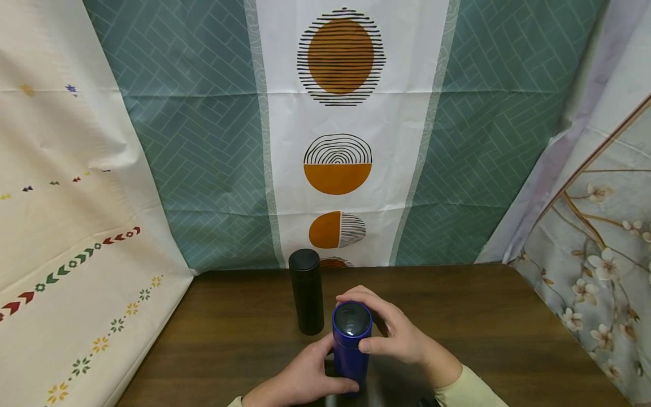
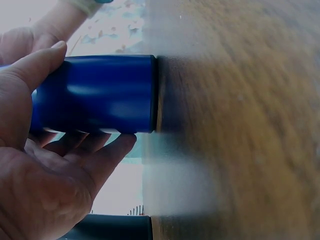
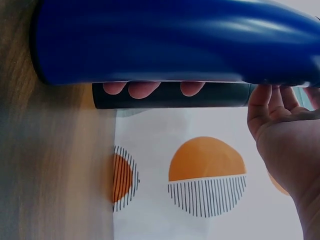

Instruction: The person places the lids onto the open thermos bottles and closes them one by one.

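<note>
A blue vacuum flask (image 1: 348,362) with a dark glossy lid top (image 1: 353,319) stands upright on the table in front of me. My left hand (image 1: 304,374) grips its body low down, thumb on the near side and fingers round the far side. At the top, my right hand (image 1: 402,330) holds the lid, its thumb toward me and its fingers behind. In the left wrist view the base of the blue flask (image 2: 105,92) is right at the wood. Just behind and to the left, a black flask (image 1: 307,299) stands upright with its lid on.
The dark wooden table (image 1: 234,316) ends at a green and white curtain (image 1: 203,169) with orange printed circles. A cream cloth (image 1: 86,271) hangs along the left side and a flowered cloth (image 1: 585,294) along the right.
</note>
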The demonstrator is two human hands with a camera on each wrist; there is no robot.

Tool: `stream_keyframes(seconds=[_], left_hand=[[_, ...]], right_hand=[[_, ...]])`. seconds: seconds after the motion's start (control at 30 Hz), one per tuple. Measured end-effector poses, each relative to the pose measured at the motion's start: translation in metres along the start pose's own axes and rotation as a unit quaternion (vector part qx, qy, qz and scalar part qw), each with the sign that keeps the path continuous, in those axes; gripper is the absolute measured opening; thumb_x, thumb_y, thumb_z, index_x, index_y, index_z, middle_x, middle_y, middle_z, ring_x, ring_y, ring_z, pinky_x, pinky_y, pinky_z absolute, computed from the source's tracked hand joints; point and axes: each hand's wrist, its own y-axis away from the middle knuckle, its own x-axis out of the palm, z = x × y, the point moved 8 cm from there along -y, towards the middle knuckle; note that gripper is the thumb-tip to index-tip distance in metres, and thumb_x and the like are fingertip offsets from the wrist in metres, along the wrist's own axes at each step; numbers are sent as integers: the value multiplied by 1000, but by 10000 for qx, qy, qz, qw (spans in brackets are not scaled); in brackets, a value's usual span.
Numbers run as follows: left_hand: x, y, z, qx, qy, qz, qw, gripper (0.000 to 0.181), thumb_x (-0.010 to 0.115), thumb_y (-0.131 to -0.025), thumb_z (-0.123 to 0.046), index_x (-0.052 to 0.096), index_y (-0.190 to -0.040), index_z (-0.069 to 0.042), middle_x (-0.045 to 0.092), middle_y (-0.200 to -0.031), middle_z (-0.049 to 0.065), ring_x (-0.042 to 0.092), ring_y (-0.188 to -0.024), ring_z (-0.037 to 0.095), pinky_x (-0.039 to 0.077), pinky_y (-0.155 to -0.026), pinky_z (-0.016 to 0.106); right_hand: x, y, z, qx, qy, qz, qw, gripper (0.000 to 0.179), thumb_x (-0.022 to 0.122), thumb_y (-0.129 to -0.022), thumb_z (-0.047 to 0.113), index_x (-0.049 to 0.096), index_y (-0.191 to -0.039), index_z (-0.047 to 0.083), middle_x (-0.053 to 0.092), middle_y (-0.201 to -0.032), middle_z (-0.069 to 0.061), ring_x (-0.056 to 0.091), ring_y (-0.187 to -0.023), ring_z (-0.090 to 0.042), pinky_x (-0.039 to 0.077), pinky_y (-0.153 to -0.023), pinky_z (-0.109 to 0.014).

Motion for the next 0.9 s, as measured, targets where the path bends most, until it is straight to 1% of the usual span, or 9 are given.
stream_keyframes(seconds=[0.1, 0.23, 0.4, 0.5, 0.63, 0.9], left_hand=[[0, 0, 0, -29, 5, 6, 10000, 74, 92, -95, -36, 54, -159, -34, 69, -146, -12, 64, -136, 13, 52, -112, 37], [1, 0, 0, -82, 65, 42, 9999, 74, 91, -95, -36, 53, -159, -35, 68, -146, -12, 63, -137, 13, 51, -113, 37], [0, 0, -2, -20, 75, 44, 10000, 74, 91, -96, -36, 53, -159, -36, 68, -148, -12, 62, -137, 13, 50, -114, 37], [0, 0, -2, 15, 97, 43, 9999, 73, 91, -96, -36, 53, -159, -36, 67, -148, -12, 62, -137, 13, 50, -114, 37], [0, 1, -2, -11, 122, 52, 9999, 73, 91, -96, -35, 53, -159, -36, 67, -148, -12, 62, -138, 13, 50, -115, 37], [0, 1, -2, -21, 80, 39, 10000, 74, 91, -95, -36, 53, -159, -36, 67, -149, -12, 62, -138, 13, 50, -115, 38]], right_hand=[[0, 0, 0, -43, -44, 12, 10000, 65, 72, -101, 9, 49, -160, -2, 57, -145, -24, 56, -130, -41, 47, -115, -50], [-1, 0, 0, -57, -101, -17, 9999, 61, 75, -101, 12, 52, -157, 0, 59, -138, -27, 58, -125, -42, 49, -111, -51], [-1, -1, -1, -37, -189, -103, 9998, 58, 79, -102, 15, 54, -152, 0, 60, -133, -28, 60, -121, -43, 50, -110, -52], [-3, -1, -3, 79, -227, -211, 9995, 60, 84, -99, 15, 55, -148, -1, 61, -131, -28, 61, -120, -43, 50, -111, -51], [-6, 0, -6, 245, -236, -350, 9988, 63, 89, -95, 16, 56, -145, -1, 63, -131, -27, 62, -120, -42, 51, -111, -49], [-6, 2, -7, 448, -155, -439, 9979, 67, 92, -95, 26, 55, -144, -2, 65, -132, -26, 63, -122, -42, 50, -111, -49]])
